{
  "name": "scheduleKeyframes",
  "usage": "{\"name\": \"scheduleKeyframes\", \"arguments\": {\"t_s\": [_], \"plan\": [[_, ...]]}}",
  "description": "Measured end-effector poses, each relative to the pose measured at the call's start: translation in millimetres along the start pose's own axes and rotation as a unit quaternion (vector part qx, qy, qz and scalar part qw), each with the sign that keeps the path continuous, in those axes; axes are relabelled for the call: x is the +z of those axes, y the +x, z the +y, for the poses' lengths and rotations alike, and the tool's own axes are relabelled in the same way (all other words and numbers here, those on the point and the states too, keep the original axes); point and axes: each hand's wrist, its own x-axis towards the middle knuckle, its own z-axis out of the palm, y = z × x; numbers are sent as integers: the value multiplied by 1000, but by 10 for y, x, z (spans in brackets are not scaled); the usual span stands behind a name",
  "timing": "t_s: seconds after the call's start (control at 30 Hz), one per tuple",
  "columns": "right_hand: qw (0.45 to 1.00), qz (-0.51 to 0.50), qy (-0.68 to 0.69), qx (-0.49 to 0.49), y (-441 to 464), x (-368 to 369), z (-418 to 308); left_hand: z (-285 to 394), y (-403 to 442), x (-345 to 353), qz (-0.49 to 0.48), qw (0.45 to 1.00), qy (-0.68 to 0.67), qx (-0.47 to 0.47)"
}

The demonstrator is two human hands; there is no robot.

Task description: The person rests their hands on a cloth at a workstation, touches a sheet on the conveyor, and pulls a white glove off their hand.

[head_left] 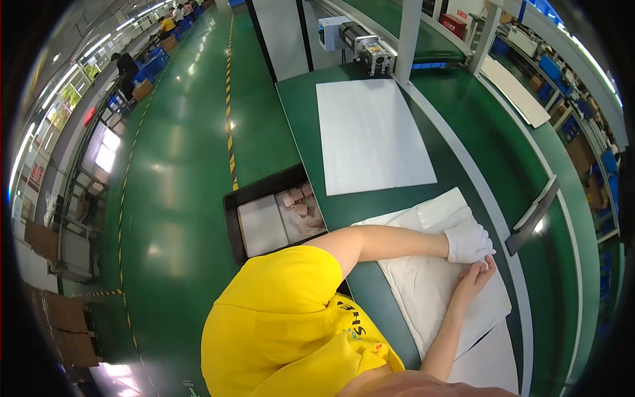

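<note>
- The left hand (468,242) wears one white, knit-looking glove (462,247); its fingers are bent, and I cannot tell whether they grip anything.
- The right hand (473,280) is bare, fingers curled, tips meeting the gloved fingertips; whether they pinch the fabric I cannot tell.
- Both hands are over one soft, wrinkled white cover (418,286), roughly rectangular, with a smooth, shiny patch near its far edge.
- The cover lies on the green, smooth conveyor (336,210), between its left edge and the grey metal rail (471,171) curving along its right edge.
- One flat, smooth white sheet (491,364) shows from under the cover's near right corner.
- One stiff-looking, matte white panel (374,140), four-cornered, lies apart from the cover, toward the conveyor's far end.
- One motor unit (369,47), metal and dark, stands at the far edge, just beyond that panel.
- One black, straight-walled bin (231,225) sits beside the conveyor's left edge; inside are a pale flat slab (262,225) and several pinkish blocks (299,210) among crinkled, translucent wrapping (301,228); the blocks overlap too much to count.
</note>
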Motion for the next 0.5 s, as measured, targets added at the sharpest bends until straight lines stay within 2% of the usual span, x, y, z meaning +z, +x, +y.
{"name": "scheduleKeyframes", "arguments": {"t_s": [0.5], "plan": [[1000, 8, 1, -3, 10, 15, 4, 8, -9, -12, 4, 1000, -10, -6]]}}
